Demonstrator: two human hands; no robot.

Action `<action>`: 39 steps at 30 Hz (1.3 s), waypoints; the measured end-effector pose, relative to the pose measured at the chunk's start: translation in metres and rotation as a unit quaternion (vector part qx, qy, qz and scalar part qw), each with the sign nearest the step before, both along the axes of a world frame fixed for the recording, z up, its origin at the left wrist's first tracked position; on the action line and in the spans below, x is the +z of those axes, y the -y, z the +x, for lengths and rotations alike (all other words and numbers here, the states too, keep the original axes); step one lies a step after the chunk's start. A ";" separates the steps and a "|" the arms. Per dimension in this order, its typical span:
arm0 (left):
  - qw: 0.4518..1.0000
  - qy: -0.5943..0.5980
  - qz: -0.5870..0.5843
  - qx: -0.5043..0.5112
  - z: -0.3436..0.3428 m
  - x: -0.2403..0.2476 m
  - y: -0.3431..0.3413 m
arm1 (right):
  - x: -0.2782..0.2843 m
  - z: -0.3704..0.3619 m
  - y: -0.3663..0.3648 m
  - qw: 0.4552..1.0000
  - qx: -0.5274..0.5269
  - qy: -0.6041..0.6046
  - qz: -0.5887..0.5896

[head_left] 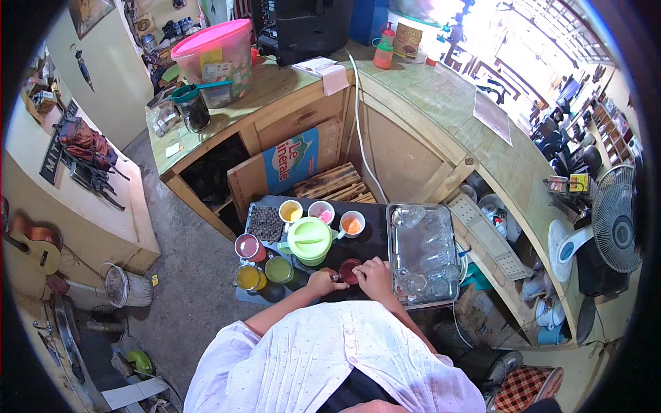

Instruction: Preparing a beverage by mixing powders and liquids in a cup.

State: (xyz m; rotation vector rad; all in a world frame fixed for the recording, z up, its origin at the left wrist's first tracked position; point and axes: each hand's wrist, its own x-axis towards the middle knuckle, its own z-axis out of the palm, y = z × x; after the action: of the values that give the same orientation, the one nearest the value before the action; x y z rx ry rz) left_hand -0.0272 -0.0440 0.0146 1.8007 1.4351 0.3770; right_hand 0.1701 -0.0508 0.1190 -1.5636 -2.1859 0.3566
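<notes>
A glass of dark red drink (350, 270) stands on the dark table close to my body. My right hand (374, 279) is closed at the right side of this glass, fingertips on its rim. To the left of it, my left hand (323, 283) is closed, with a small shiny piece showing at its fingertips; its kind cannot be made out. Beyond my hands stands a light green lidded pitcher (309, 241). Left of them are a glass of green drink (279, 270), a mug of yellow drink (250, 278) and a glass of pink-red drink (250, 248).
A metal tray (421, 289) of clear glasses lies to the right. Behind the pitcher are cups with yellow (290, 211), pink (321, 211) and orange (352, 224) contents, beside a dark pebbly patch (265, 224). A wooden counter (427, 89) curves around the table.
</notes>
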 end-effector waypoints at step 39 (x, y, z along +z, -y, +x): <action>1.000 0.010 0.010 0.006 0.000 0.009 0.002 | -0.004 -0.002 -0.003 1.000 0.008 -0.027 0.006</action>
State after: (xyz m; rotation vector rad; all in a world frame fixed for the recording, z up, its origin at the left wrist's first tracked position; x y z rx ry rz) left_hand -0.0270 -0.0460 0.0236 1.8001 1.4343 0.4149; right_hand 0.1682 -0.0473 0.1151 -1.5130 -2.1557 0.3856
